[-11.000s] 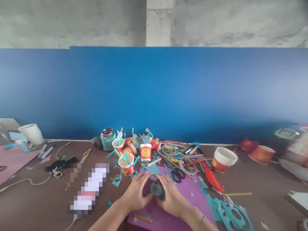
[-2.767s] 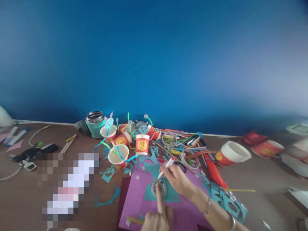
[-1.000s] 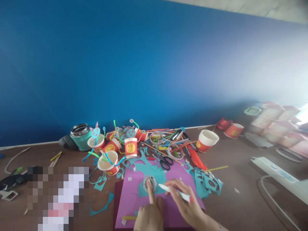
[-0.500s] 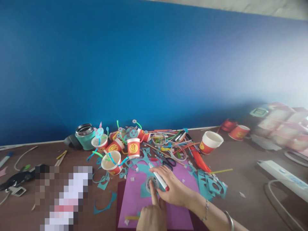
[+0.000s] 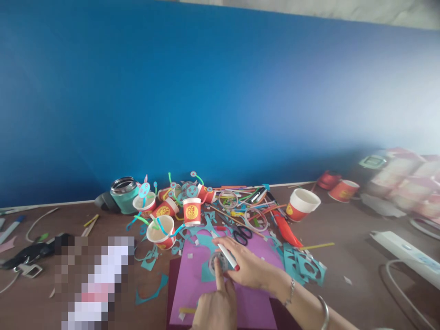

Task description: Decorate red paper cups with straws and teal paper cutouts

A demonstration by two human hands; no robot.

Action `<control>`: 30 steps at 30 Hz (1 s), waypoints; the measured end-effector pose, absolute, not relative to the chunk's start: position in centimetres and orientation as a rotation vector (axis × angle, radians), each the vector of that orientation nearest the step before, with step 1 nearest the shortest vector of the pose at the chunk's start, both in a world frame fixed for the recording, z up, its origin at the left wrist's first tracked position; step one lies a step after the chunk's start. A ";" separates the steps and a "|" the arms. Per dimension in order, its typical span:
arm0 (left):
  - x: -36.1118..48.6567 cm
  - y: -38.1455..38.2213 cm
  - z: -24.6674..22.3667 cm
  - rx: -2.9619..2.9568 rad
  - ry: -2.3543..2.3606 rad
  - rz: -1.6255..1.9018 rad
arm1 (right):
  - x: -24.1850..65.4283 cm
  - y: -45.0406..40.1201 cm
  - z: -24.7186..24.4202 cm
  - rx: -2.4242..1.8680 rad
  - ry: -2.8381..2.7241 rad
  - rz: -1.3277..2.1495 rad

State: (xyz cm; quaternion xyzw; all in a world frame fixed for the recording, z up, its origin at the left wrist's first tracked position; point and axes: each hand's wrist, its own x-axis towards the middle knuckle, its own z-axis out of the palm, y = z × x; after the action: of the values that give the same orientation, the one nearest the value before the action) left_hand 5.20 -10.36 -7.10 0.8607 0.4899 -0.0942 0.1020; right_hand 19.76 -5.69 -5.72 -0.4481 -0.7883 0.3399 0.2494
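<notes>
Several decorated cups (image 5: 191, 213) sit beyond the purple sheet (image 5: 185, 288); on it, blue paper (image 5: 206, 276) shows no cut yet around your disc (image 5: 222, 263). Your left hand (image 5: 216, 308) pins the disc with one finger, its curled grip unclear; your right hand (image 5: 248, 267) holds the marker (image 5: 227, 255).

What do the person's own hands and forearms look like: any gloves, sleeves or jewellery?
No gloves or sleeves show. The left hand is bare, its forearm out of frame. The right hand is also bare; on that arm are a thin silver-coloured chain bracelet at the wrist and, nearer the elbow, a smooth silver-coloured bangle.
</notes>
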 end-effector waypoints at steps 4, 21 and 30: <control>3.7 -8.9 -4.3 2.533 1.345 -0.312 | 19.9 -5.4 -5.9 -1.193 -2.196 0.911; 5.2 -4.1 0.2 2.484 1.420 -0.318 | 19.9 -5.5 -6.2 -1.173 -2.202 0.839; 5.9 -3.1 0.3 2.522 1.298 -0.387 | 19.9 -6.1 -6.9 -1.229 -2.183 0.767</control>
State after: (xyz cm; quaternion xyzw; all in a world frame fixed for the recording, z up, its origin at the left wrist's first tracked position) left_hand 5.92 -3.11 0.35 0.8725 0.4489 -0.1337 0.1390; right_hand 19.94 -6.11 -6.88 -0.4531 -0.8051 0.2829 0.2578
